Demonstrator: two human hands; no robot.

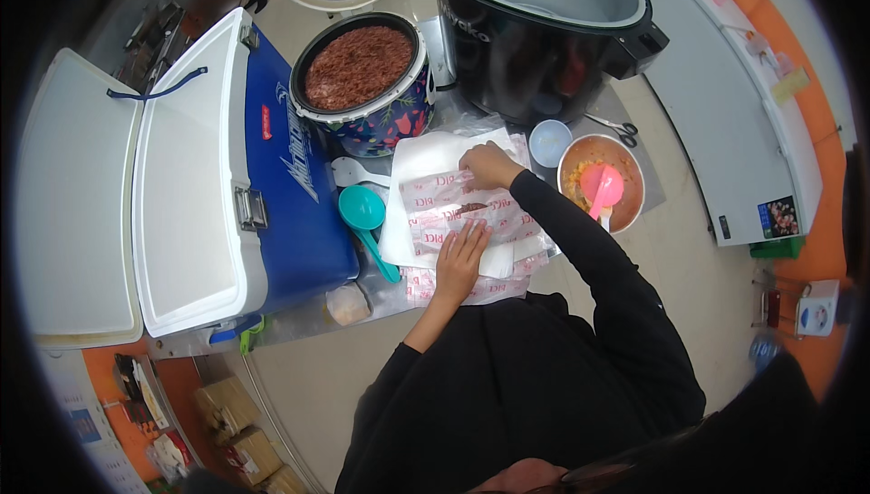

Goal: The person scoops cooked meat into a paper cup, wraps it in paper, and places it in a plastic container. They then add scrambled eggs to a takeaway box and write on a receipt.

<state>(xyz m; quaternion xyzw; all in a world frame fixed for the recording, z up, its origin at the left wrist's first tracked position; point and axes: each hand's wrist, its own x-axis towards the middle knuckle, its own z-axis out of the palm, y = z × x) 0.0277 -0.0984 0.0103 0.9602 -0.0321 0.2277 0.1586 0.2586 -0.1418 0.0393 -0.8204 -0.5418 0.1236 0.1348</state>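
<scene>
A sheet of red-printed food wrapping paper point(435, 219) lies in front of me, partly folded over. A bit of reddish-brown food point(470, 208) shows through a gap in it. My left hand point(464, 256) rests flat on its near part, fingers stretched out. At the far edge my right hand point(491, 165) is curled, with the paper pinched in its fingers; the fingertips are partly hidden. Beneath is a stack of white paper sheets point(401, 242), with more printed sheets point(499, 288) towards my body.
Left stand an open blue cooler box point(289, 222), a teal ladle point(361, 208) and a white rice paddle point(350, 171). Beyond are a pot of reddish-brown rice point(363, 66) and a large black cooker point(530, 52). At right are a small bowl point(550, 143), a food bowl point(632, 202) with a pink scoop point(601, 185), and scissors point(624, 131).
</scene>
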